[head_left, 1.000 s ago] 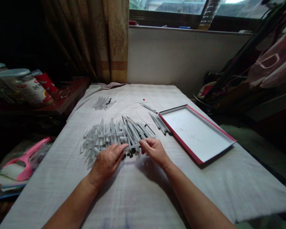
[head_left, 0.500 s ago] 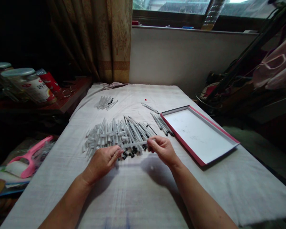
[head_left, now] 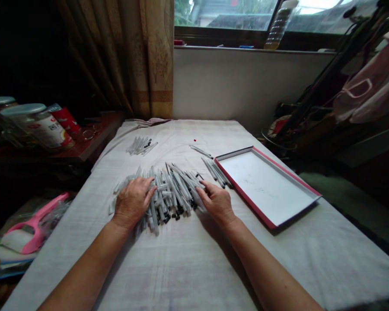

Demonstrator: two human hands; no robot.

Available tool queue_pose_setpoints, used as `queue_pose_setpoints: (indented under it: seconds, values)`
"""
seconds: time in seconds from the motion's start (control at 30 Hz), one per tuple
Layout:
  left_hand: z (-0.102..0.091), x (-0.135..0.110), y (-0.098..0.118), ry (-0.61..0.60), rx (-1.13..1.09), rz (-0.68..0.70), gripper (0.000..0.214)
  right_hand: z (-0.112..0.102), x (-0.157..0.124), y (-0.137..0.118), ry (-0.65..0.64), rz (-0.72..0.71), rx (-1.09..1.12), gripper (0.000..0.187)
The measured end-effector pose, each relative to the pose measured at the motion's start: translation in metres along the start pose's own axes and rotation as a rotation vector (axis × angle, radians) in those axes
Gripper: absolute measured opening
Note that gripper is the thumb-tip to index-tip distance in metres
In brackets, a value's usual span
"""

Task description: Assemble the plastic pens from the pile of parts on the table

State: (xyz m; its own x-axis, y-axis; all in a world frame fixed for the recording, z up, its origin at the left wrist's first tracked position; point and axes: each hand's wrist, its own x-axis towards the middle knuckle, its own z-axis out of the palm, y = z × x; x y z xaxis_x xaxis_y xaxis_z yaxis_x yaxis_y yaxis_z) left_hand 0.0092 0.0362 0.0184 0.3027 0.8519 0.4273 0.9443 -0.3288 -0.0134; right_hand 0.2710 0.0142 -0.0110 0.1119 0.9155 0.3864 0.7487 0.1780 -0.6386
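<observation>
A pile of clear pen barrels (head_left: 171,190) with black ends lies across the middle of the cloth. Over its left part rests my left hand (head_left: 134,201), fingers stretched over the barrels and thumb apart; its fingertips are partly hidden. At the pile's right edge is my right hand (head_left: 217,203), thumb and forefinger apart beside the barrels, with no clear hold on one. Small black pieces (head_left: 176,214) lie along the pile's near side. A row of pens (head_left: 217,172) lies just beyond my right hand.
A shallow red-edged box lid (head_left: 269,220) lies at the right. Further back are a smaller barrel group (head_left: 138,146), a pair of pens (head_left: 201,151) and a tiny red piece (head_left: 195,140). Left of the table are jars (head_left: 42,129) and a pink-handled item (head_left: 35,224).
The clear barrel stretched between both hands is no longer held between them. My left hand has moved up and left onto the pile; the right stays at its right edge. The view has tilted slightly.
</observation>
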Motion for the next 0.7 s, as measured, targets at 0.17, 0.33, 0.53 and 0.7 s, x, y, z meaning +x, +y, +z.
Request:
queue_pose_setpoints:
  seconds: [0.17,0.33,0.53,0.7]
  values:
    - [0.005,-0.012,-0.006,0.065,-0.005,0.042,0.040,-0.019,0.016,0.011,-0.067,-0.054,-0.212,0.028]
    - [0.006,-0.029,-0.015,0.221,-0.069,0.063,0.034,-0.027,0.067,0.019,-0.156,-0.091,-0.472,0.027]
    - [0.009,-0.039,-0.027,0.354,-0.106,0.010,0.027,-0.016,0.149,0.018,-0.351,-0.060,-0.783,0.033]
    - [0.014,-0.039,-0.036,0.378,-0.143,-0.003,0.027,0.003,0.196,0.028,-0.498,0.078,-0.857,0.031]
